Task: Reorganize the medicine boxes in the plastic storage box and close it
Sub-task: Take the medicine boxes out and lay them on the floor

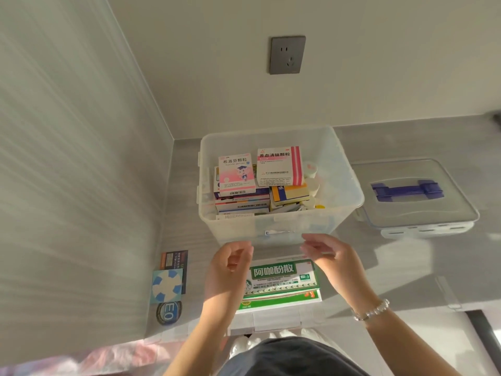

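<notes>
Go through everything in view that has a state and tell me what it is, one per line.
Clear plastic storage box: open, lid off, holding medicine boxes.
Clear lid with blue handle: off, lying flat beside the box.
Pink-and-white medicine box: flat on top of the stack.
Green-and-white medicine box: outside the box, on the counter.
Left hand: fingers loosely curled, holding nothing.
Right hand: the same.
Grey wall socket: nothing plugged in.

Warm slanting sunlight, sharp shadows — soft blur, wide-angle stretching at edges.

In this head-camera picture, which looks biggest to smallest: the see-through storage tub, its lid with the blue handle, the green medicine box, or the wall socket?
1. Clear plastic storage tub
2. Clear lid with blue handle
3. Green medicine box, though it lies nearer the camera, so that rank is unsure
4. Grey wall socket
</notes>
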Demonstrator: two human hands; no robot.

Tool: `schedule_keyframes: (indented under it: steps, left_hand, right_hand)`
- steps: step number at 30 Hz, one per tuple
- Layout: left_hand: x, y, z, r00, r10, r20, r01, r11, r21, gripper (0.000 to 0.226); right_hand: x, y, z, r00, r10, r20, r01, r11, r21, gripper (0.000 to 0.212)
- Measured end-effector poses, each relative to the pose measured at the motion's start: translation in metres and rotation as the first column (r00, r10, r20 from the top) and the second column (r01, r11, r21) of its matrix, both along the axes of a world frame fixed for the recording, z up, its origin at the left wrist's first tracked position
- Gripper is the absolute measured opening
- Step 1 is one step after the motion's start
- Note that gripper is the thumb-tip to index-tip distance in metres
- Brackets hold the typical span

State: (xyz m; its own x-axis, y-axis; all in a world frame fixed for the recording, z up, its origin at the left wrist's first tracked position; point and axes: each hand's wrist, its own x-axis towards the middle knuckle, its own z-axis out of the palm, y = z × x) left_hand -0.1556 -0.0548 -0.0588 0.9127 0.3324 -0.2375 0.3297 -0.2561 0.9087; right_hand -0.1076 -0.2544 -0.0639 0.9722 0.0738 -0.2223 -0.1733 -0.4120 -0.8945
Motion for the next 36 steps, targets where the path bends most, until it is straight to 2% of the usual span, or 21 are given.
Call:
schedule_keyframes:
  steps: [2,5,7,9,12,15,18,20,22,25,27,29,32,36]
  left_hand:
    - [0.005,-0.003,0.025,0.995,-0.062,0.074,0.063,0.998,-0.017,0.006]
    - [0.015,-0.006,0.059,0.971,-0.137,0.195,0.141,0.99,-0.008,0.017]
    - [0.026,-0.007,0.075,0.95,-0.156,0.27,0.164,0.986,-0.009,0.03]
    - [0.041,-0.006,0.084,0.943,-0.145,0.3,0.154,0.988,-0.005,0.032]
    - [0.071,-0.004,0.085,0.967,-0.121,0.226,0.125,0.992,-0.003,0.023]
    - [0.105,-0.003,0.073,0.985,-0.159,0.071,0.151,0.982,0.118,0.02]
    - [0.137,0.0,0.057,0.977,-0.21,-0.025,0.21,0.944,0.253,0.027]
    - [0.158,0.002,0.044,0.97,-0.234,-0.071,0.243,0.899,0.365,0.039]
    - [0.177,0.007,0.033,0.97,-0.178,-0.169,0.235,0.867,0.438,0.047]
    - [0.195,0.013,0.018,0.949,-0.052,-0.311,0.212,0.836,0.507,0.053]
    - [0.201,0.017,0.012,0.932,-0.002,-0.364,0.193,0.849,0.491,0.059]
    - [0.204,0.019,0.008,0.918,-0.004,-0.397,0.18,0.896,0.406,0.064]
    - [0.203,0.021,0.01,0.938,0.034,-0.344,0.072,0.955,0.289,0.057]
    - [0.201,0.027,0.012,0.944,0.125,-0.306,-0.073,0.982,0.176,0.049]
  right_hand:
    - [0.004,0.003,0.028,0.998,0.059,0.027,-0.061,0.996,0.07,0.017]
    - [0.012,0.008,0.065,0.988,0.118,0.104,-0.132,0.981,0.144,0.027]
    - [0.022,0.01,0.083,0.979,0.146,0.143,-0.171,0.969,0.181,0.029]
    - [0.036,0.011,0.092,0.974,0.162,0.158,-0.191,0.962,0.193,0.029]
    - [0.062,0.014,0.095,0.976,0.151,0.159,-0.176,0.971,0.162,0.022]
    - [0.091,0.017,0.086,0.977,0.157,0.146,-0.164,0.986,0.032,0.022]
    - [0.123,0.022,0.07,0.986,0.138,0.09,-0.124,0.982,-0.146,0.036]
    - [0.144,0.025,0.061,0.988,0.144,0.052,-0.126,0.96,-0.252,0.047]
    - [0.162,0.029,0.052,0.987,0.161,-0.021,-0.158,0.926,-0.343,0.055]
    - [0.186,0.036,0.038,0.967,0.216,-0.135,-0.254,0.87,-0.423,0.052]
    - [0.196,0.041,0.033,0.964,0.194,-0.18,-0.253,0.874,-0.414,0.055]
    - [0.201,0.044,0.029,0.97,0.12,-0.21,-0.199,0.891,-0.407,0.057]
    - [0.202,0.049,0.023,0.971,0.112,-0.211,-0.193,0.887,-0.42,0.046]
    - [0.201,0.049,0.019,0.987,0.041,-0.154,-0.1,0.911,-0.4,0.062]
